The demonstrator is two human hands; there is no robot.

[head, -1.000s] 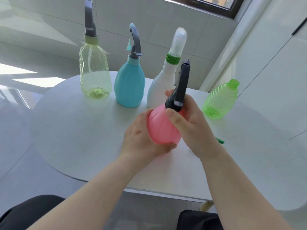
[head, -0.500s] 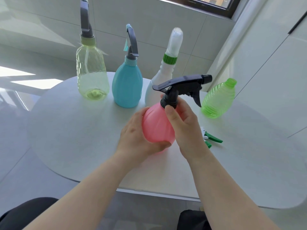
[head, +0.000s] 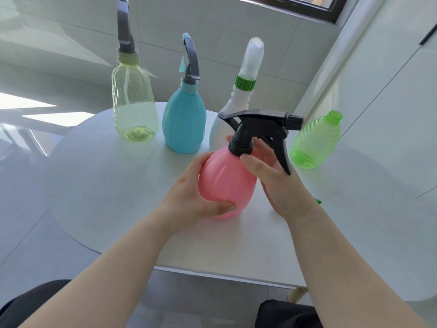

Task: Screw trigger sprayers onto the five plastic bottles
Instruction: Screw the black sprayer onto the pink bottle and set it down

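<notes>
Bottles already fitted stand along the far side of the round white counter (head: 99, 185): at ten o'clock the clear yellow-green plastic bottle (head: 133, 107) with a grey sprayer, at eleven the teal ribbed bottle (head: 184, 121) with another, at twelve the white bottle (head: 222, 129) with a green collar. In the middle, the left hand (head: 194, 192) wraps the belly of the pink ribbed plastic bottle (head: 227, 183), fingers closed firmly around it. Its black trigger sprayer (head: 262, 129) has swung round from end-on a second ago to nozzle at three o'clock, so the collar is probably near tight. The right hand (head: 276, 181) has thumb and fingers closed loosely about that collar. At two o'clock the green ribbed bottle (head: 315, 142) remains uncapped; a green sprayer part (head: 317, 201) peeks out beside the right wrist.
</notes>
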